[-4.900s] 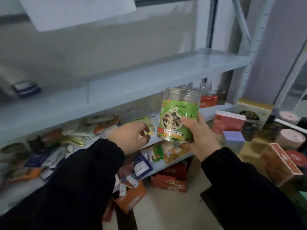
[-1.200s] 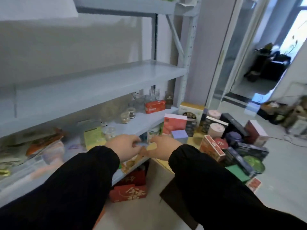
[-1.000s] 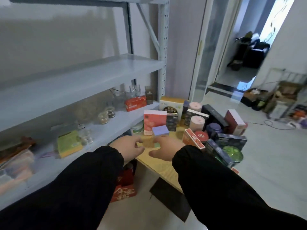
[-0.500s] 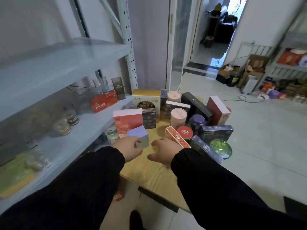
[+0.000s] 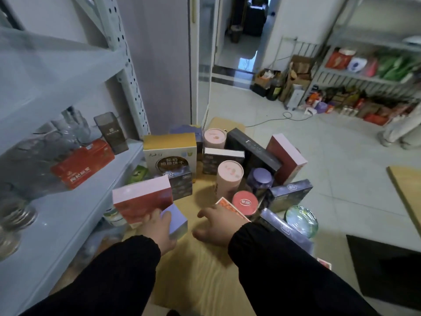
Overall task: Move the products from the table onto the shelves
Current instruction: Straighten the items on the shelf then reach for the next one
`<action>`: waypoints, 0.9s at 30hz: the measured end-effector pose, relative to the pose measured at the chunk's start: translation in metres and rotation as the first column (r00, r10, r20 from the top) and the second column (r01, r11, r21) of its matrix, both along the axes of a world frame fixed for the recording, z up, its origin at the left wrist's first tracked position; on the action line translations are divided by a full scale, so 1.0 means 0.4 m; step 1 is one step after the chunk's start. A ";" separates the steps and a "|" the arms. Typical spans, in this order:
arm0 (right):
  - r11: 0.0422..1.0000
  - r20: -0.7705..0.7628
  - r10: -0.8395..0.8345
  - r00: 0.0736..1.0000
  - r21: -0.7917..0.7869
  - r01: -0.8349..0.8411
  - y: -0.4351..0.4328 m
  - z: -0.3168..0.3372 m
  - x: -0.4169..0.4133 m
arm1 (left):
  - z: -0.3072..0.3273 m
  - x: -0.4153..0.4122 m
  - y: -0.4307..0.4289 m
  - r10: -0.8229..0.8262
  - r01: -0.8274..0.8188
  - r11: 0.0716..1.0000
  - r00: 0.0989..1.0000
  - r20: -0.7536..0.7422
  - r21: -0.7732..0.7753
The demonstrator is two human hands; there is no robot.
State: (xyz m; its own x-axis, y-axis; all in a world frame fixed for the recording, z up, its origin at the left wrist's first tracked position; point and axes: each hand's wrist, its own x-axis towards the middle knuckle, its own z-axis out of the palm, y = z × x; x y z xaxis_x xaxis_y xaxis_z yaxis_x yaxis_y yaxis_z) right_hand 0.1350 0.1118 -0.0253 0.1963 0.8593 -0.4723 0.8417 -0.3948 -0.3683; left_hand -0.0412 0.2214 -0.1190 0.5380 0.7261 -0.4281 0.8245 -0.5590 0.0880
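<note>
The left hand (image 5: 157, 231) has come forward onto the lavender box (image 5: 176, 221) that it was only nearing half a second ago, and the view has swung toward the doorway. That hand now grips the box, thumb on the top face and fingers down its left side, which they hide. The box stands on the near-left part of the wooden worktop (image 5: 205, 270), just in front of a red-and-pink box (image 5: 142, 199). It is close to a cube, with no clear long axis, top face up and one corner turned toward the camera. The right hand (image 5: 216, 224) hovers palm down over the worktop, fingers loosely spread and holding nothing, and it covers the near end of an orange patterned box (image 5: 230, 208). Behind stand two pink tubes (image 5: 229, 179) – both upright – one red-lidded tin (image 5: 245, 201), one purple-lidded jar (image 5: 260, 179) and a second red-and-pink box (image 5: 286, 158). On the shelf (image 5: 68, 215) at left one red carton (image 5: 83, 163) lies lengthwise; the glass jars around it are too blurred to count.
</note>
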 end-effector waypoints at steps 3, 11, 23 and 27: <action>0.999 -0.005 -0.042 0.999 -0.022 0.042 -0.013 -0.021 0.030 | -0.039 0.004 -0.005 -0.069 0.070 0.997 0.996 0.060 -0.029; 0.993 -0.056 -0.040 0.998 0.105 0.046 -0.064 0.030 0.070 | 0.120 0.026 -0.084 0.050 0.006 0.990 0.917 0.395 -0.141; 0.948 -0.757 0.198 0.623 0.310 0.075 -0.216 0.246 -0.157 | 0.613 -0.249 -0.409 0.467 -0.381 0.859 0.313 0.827 -0.341; 0.949 -0.841 0.271 0.469 0.315 0.017 -0.256 0.300 -0.316 | 0.678 -0.394 -0.533 0.458 -0.492 0.809 0.184 0.870 -0.322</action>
